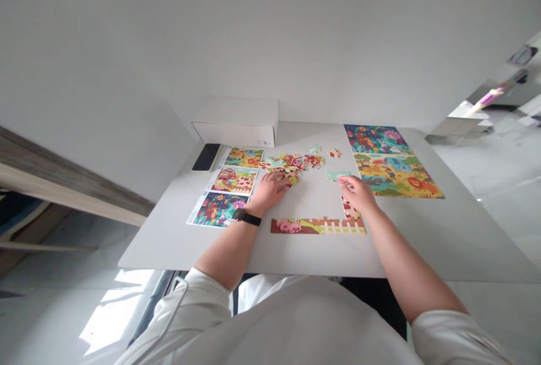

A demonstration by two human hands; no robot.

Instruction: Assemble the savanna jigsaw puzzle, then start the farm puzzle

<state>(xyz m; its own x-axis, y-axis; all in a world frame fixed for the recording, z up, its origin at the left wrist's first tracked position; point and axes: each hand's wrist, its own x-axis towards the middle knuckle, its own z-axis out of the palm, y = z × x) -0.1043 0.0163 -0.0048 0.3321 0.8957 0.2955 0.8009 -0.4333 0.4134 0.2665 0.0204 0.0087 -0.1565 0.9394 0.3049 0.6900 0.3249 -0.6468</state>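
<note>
White table (456,230): left hand (273,187) spread flat on loose puzzle pieces (298,162); right hand (357,191) touches pale-blue piece (338,175), grip unclear. Forearm could scatter fence strip (318,226).

Bench (296,252) is plain white, as is the box (236,123). Finished puzzle (391,162) shows blue, yellow and green animals. Assembled strip (316,226) carries a white picket fence on brown.
</note>
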